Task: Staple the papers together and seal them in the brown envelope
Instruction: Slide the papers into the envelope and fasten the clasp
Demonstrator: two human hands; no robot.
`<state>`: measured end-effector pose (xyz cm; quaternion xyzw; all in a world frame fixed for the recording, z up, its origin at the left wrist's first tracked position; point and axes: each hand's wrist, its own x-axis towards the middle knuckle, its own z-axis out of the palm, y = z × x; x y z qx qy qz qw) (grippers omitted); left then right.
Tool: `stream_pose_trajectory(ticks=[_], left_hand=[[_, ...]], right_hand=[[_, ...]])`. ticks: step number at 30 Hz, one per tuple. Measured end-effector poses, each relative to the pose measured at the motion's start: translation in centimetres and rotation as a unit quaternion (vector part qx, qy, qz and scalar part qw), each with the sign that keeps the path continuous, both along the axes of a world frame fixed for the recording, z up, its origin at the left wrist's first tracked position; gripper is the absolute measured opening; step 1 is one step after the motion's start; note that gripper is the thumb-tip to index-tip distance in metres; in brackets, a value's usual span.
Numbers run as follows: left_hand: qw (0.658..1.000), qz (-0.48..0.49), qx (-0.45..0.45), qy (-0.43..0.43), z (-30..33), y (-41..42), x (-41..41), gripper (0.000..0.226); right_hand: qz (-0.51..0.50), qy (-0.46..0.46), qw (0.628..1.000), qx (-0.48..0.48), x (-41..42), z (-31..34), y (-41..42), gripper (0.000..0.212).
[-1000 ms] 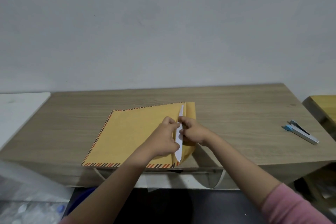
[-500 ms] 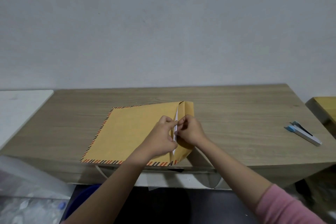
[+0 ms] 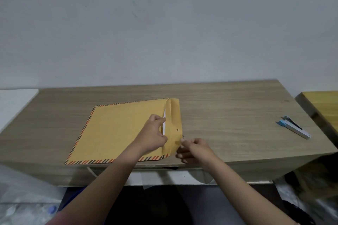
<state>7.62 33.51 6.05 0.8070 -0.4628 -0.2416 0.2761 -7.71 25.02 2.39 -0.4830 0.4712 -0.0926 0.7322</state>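
The envelope [image 3: 118,129] lies flat at centre frame on the desk [image 3: 228,115], papers [image 3: 164,124] showing as a white sliver at its open right end. The left hand [image 3: 152,135] pinches the mouth's edge; the right hand [image 3: 195,149] pinches the flap [image 3: 174,120] near its lower corner. Folding unevenly could crease the flap or trap the papers. The stapler [image 3: 292,129] sits at far right.
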Motion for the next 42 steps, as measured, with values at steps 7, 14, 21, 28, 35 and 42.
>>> stream_pose_trajectory(ticks=[7, 14, 21, 28, 35, 42], left_hand=[[1.0, -0.003, -0.017, 0.02, -0.6, -0.7, 0.6, 0.06], [0.995, -0.042, 0.06, -0.074, -3.5, 1.5, 3.8, 0.064], [0.971, -0.048, 0.161, -0.168, -6.0, 2.7, 4.7, 0.072], [0.963, -0.014, 0.148, -0.225, -6.4, 2.7, 4.7, 0.077], [0.96, 0.02, 0.128, -0.249, -7.3, 2.7, 4.9, 0.079], [0.969, 0.058, 0.111, -0.215, -7.9, 2.7, 4.2, 0.078]], right_hand=[[-0.104, -0.109, 0.989, 0.008, 2.6, 0.0, -0.6, 0.044], [-0.058, -0.216, 0.975, -0.013, 2.6, 0.5, -1.5, 0.064], [0.048, -0.131, 0.98, -0.144, 3.6, -0.2, -1.9, 0.053], [0.125, -0.043, 0.942, -0.309, 5.1, -0.7, -1.4, 0.06], [0.067, 0.009, 0.892, -0.447, 4.6, -1.1, -2.0, 0.048], [0.149, 0.06, 0.82, -0.549, 3.7, -2.6, -2.9, 0.044]])
